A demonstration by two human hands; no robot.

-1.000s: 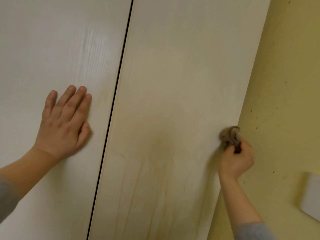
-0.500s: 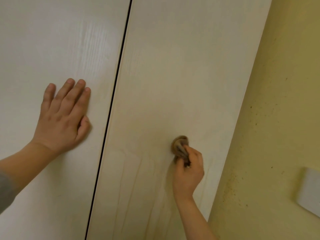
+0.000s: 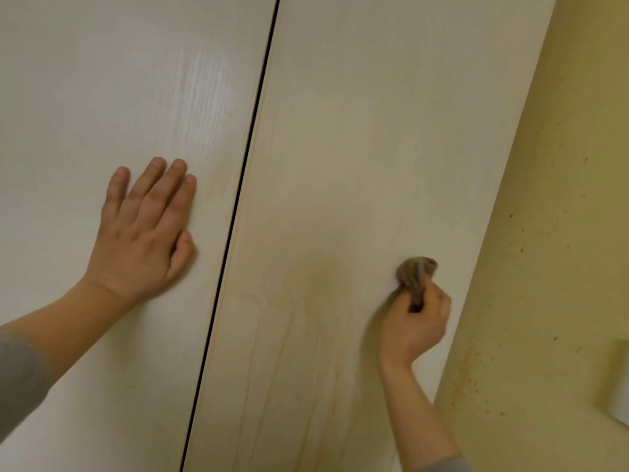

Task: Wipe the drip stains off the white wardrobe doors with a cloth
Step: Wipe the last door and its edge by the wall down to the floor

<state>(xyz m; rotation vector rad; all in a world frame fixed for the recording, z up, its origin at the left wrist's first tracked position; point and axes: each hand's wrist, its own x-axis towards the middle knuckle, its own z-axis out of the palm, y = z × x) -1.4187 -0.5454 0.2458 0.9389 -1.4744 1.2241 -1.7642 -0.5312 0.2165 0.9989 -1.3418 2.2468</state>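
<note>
Two white wardrobe doors fill the view, split by a dark gap (image 3: pixel 238 199). My left hand (image 3: pixel 143 233) lies flat, fingers spread, on the left door (image 3: pixel 85 97). My right hand (image 3: pixel 413 321) is closed around a bunched brown cloth (image 3: pixel 415 272), which presses against the right door (image 3: pixel 374 131) near its right edge. Faint yellowish drip stains (image 3: pixel 306 369) run down the lower part of the right door, left of and below the cloth.
A yellow wall (image 3: pixel 561 233) with small dark specks borders the right door. A pale switch plate (image 3: pixel 617 386) sits on the wall at the far right edge.
The right hand with the cloth swept left from the door's right edge to mid-door, then back right toward the edge. The left hand stayed flat on the left door.
</note>
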